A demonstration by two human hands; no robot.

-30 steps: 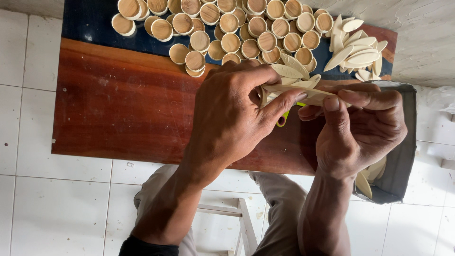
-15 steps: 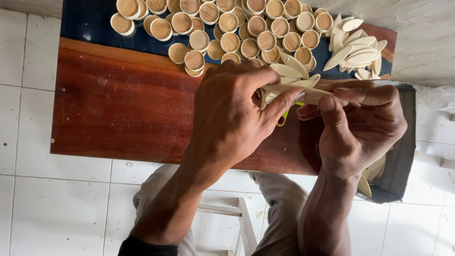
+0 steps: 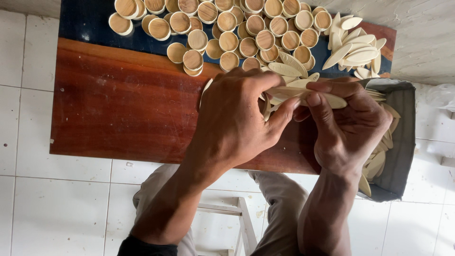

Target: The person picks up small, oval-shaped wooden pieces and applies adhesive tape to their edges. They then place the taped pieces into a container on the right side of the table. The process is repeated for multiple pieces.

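a: what has changed over the last second?

b: little. the left hand (image 3: pixel 232 123) and the right hand (image 3: pixel 348 125) stay close together over the far edge of the reddish wooden board (image 3: pixel 118 104), both pinching the same pale leaf-shaped strip (image 3: pixel 308 95). a second ago a thin greenish bit showed under the left fingers; now it is hidden, and the strip lies flatter between the two thumbs.

a: so how does the work stand?

b: by the look of it, the person is still working that one piece, with nothing set down yet.

a: how do the hands grip?

b: the left fingers curl over the strip with the thumb pressed up from below. the right thumb and forefinger squeeze its other end, the remaining fingers folded under.

a: and the materials?

b: the strip looks thin, smooth and matte, pointed at both ends. more such strips (image 3: pixel 355 47) lie heaped at the board's far right corner, and others fill a grey box (image 3: pixel 403 137) just beside the right hand. a crowd of small round cups (image 3: pixel 227 28), tan-sided with pale rims, covers the board's dark blue band (image 3: pixel 80 23). the board is glossy and grained, on white floor tiles (image 3: pixel 47 208).
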